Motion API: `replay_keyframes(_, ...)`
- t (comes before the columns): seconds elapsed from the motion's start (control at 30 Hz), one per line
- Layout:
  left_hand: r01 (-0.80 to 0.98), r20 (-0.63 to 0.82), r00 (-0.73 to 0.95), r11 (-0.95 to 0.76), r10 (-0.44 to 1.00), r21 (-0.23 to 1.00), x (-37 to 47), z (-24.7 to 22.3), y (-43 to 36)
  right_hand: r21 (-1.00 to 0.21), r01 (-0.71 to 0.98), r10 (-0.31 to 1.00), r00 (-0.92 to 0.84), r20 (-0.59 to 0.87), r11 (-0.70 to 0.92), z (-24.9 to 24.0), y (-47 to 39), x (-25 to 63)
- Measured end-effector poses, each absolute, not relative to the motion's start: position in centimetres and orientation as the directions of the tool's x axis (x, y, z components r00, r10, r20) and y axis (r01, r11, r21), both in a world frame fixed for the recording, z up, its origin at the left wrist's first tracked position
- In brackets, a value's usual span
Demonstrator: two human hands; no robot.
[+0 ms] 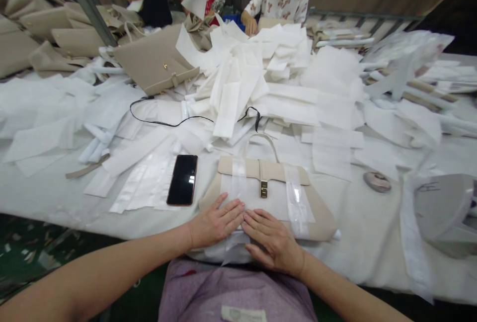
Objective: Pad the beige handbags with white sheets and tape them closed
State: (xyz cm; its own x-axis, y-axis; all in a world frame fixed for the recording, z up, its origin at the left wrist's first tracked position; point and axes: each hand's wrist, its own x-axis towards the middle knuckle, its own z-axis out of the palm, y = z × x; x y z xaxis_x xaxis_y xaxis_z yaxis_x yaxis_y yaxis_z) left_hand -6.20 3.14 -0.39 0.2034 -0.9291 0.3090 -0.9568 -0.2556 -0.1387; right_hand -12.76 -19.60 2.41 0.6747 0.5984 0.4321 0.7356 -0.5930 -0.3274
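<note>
A beige handbag (323, 212) lies on the table in front of me, its handle pointing away and its gold clasp (264, 189) facing up. White paper covers part of its front, and two clear strips run down over the flap, one on each side of the clasp. My left hand (219, 220) rests flat on the lower front of the bag, fingers stretched out. Beside it, fingertips nearly meeting, my right hand (274, 242) lies over the bag's near edge with fingers extended. What is under the palms is hidden.
A black phone (182, 180) lies left of the bag. White paper sheets (231, 88) are heaped behind it, near another beige bag (152, 58). At right are a small oval object (377, 182) and a grey tape dispenser (443, 207). Co-workers stand across the table.
</note>
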Motion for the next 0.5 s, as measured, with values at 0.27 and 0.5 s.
replay_keyframes(0.27, -0.962, 0.227, 0.229, -0.255, -0.947, -0.095, -6.6, -0.1, 3.6, -0.461, 0.606, 0.388, 0.784, 0.485, -0.648, 1.7, -18.8, -12.4)
replay_keyframes(0.5, -0.956, 0.158, 0.27, -0.246, -0.95, 0.158, -6.1, 2.6, 3.1, -0.405, 0.626, 0.379, 0.752, 0.54, -0.666, 1.1, -18.5, -13.0)
